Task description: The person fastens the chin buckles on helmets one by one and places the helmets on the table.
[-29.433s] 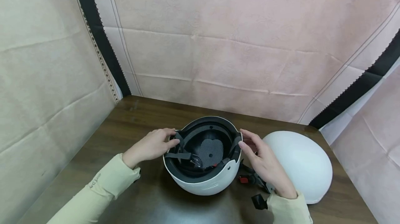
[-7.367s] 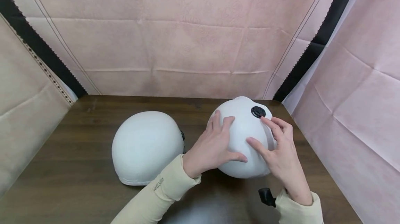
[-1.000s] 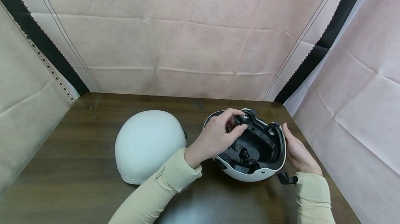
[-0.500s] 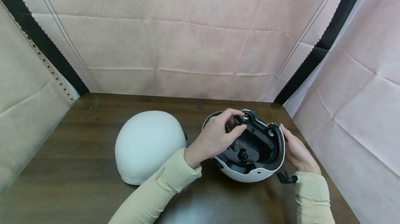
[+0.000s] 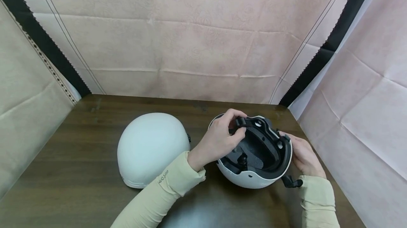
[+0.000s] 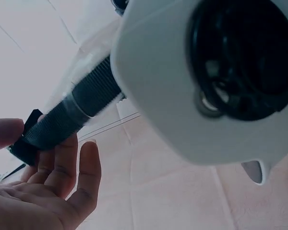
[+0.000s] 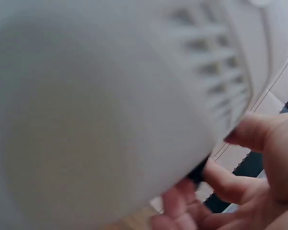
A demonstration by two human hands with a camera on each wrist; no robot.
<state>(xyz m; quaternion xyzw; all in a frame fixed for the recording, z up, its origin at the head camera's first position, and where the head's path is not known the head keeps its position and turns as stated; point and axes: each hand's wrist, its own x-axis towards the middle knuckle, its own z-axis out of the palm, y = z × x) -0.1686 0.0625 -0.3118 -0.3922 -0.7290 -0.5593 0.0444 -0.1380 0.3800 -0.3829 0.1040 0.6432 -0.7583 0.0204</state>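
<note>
A white helmet [image 5: 246, 180] lies upturned on the right of the table, its black padded inside facing up. My left hand [image 5: 219, 139] is over its far left rim. In the left wrist view, the thumb and fingers of that hand [image 6: 57, 182] pinch the end of a black webbing chin strap [image 6: 77, 110] that comes out of the helmet. My right hand [image 5: 303, 155] grips the helmet's right rim, thumb at the edge and fingers on the outside. The right wrist view shows its fingers [image 7: 230, 184] curled at the rim beside a small black part [image 7: 200, 170].
A second white helmet [image 5: 152, 150] rests dome up to the left, close beside my left forearm. Both stand on a brown wooden table [image 5: 79, 171]. Pale cloth walls [image 5: 190, 44] rise behind the table and at both sides.
Seven seconds ago the right helmet was dome up; now it is upturned. Within the last second it turned slightly, and my right thumb came further onto the rim.
</note>
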